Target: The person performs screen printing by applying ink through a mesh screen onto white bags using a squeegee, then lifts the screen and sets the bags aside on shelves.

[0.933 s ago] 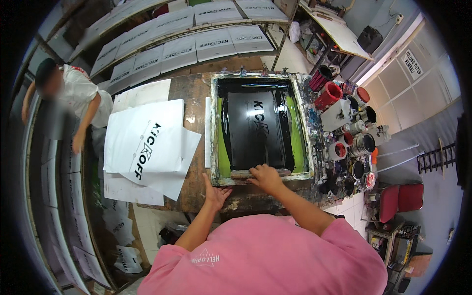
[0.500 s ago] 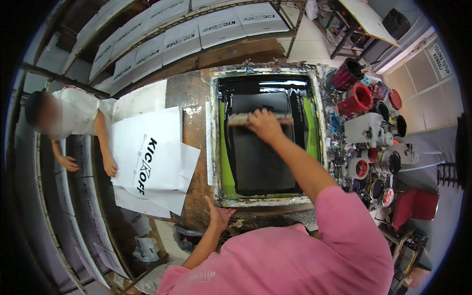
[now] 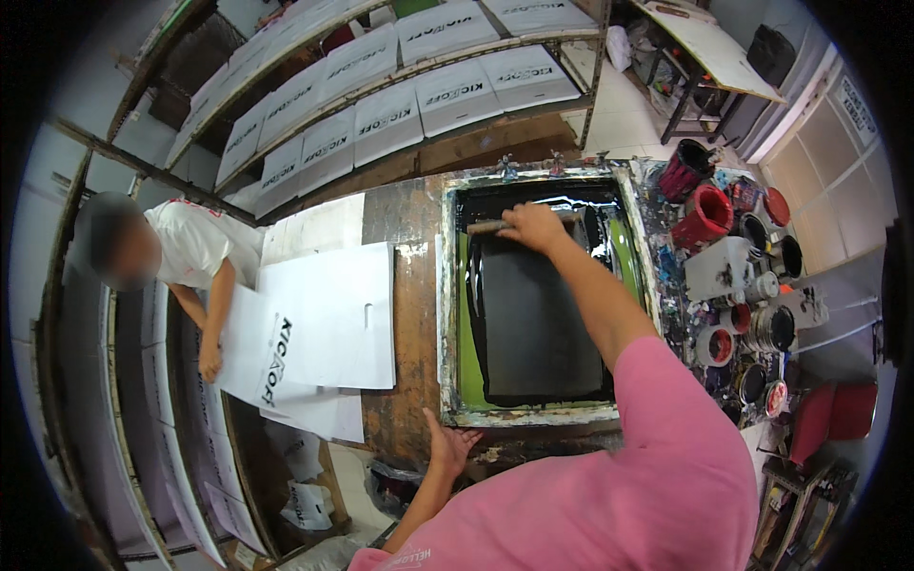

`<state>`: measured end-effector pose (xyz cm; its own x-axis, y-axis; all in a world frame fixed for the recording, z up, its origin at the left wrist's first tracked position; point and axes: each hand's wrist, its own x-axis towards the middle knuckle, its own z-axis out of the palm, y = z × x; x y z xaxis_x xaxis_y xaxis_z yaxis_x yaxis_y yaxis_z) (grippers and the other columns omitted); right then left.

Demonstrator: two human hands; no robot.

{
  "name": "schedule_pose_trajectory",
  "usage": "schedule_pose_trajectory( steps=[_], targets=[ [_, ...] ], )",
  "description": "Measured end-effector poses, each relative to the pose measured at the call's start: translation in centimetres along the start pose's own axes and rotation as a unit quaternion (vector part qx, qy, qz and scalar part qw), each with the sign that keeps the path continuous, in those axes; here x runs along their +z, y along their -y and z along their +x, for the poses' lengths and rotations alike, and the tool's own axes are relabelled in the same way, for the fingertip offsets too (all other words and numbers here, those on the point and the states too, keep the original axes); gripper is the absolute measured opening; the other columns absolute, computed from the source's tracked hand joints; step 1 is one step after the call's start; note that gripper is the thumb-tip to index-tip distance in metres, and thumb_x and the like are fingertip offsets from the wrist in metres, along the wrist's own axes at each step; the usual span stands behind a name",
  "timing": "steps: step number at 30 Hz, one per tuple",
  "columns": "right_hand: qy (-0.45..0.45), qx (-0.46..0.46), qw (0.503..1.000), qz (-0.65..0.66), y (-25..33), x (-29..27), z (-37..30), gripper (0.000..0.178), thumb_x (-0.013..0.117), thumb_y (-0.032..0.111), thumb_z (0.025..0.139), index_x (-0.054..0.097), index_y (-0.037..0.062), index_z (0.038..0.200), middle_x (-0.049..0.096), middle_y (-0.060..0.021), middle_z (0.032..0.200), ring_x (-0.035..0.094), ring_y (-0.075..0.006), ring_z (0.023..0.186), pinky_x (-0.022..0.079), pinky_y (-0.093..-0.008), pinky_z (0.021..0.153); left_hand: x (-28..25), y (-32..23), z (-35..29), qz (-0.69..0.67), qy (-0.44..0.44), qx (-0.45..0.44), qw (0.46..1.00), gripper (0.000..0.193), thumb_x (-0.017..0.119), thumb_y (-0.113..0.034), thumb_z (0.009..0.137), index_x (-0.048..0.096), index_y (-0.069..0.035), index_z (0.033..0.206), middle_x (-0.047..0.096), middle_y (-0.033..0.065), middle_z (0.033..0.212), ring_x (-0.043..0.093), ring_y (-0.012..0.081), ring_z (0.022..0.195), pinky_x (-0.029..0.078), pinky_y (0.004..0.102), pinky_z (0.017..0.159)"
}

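My right hand (image 3: pixel 533 228) is closed over the wooden handle of a squeegee (image 3: pixel 488 228), which lies crosswise in the far part of a screen-printing frame (image 3: pixel 449 324). Wet black ink coats the mesh around a dark grey rectangle (image 3: pixel 538 319), with green strips down both sides. At the frame's near left corner rests my left hand (image 3: pixel 449 445), its thumb and fingers spread against the edge. To the left, a co-worker's hand (image 3: pixel 209 362) holds the edge of a white bag printed in black (image 3: pixel 249 347). Beneath it lies another white bag (image 3: pixel 343 285) with a handle slot.
Ink tubs and cans (image 3: pixel 705 217) crowd the table's right side. Racks (image 3: pixel 428 71) of printed white bags stand behind and at the left. A red chair (image 3: pixel 843 414) is at the right, and a second table (image 3: pixel 709 43) stands far right.
My right hand has pushed the squeegee toward the frame's far end. The co-worker has drawn the printed bag to the left, uncovering a white one. The whole view has shifted slightly.
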<state>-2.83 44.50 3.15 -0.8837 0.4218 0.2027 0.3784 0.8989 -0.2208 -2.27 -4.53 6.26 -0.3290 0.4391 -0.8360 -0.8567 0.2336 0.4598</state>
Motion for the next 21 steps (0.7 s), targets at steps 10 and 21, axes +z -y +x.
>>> schedule_pose_trajectory(
  steps=[10, 21],
  targets=[
    [0.108, 0.048, 0.992, 0.045, 17.8, -12.1, -21.1, 0.042, 0.064, 0.049, 0.097, 0.062, 0.0078, 0.105, 0.070, -0.0143, 0.091, 0.071, -0.0371, 0.087, 0.056, -0.0512, 0.071, -0.4, -1.3, -3.3, -0.011, 0.160, 0.096, 0.982, 0.114, 0.031, -0.091, 0.091, 0.031, 0.005, 0.151, 0.058, 0.0191, 0.128, 0.064, 0.0326, 0.116, 0.047, 0.0469, 0.109],
    [-0.227, 0.043, 0.967, -0.107, 24.3, -27.8, -17.1, 0.031, 0.068, 0.037, 0.089, 0.063, 0.0072, 0.094, 0.062, -0.0114, 0.088, 0.060, -0.0309, 0.091, 0.040, -0.0495, 0.092, 6.3, -10.6, -7.5, 0.119, 0.412, 0.418, 0.801, 0.088, 0.026, -0.066, 0.109, 0.028, 0.008, 0.157, 0.032, 0.0352, 0.160, 0.036, 0.0398, 0.152, 0.031, 0.0514, 0.124]
  ],
)
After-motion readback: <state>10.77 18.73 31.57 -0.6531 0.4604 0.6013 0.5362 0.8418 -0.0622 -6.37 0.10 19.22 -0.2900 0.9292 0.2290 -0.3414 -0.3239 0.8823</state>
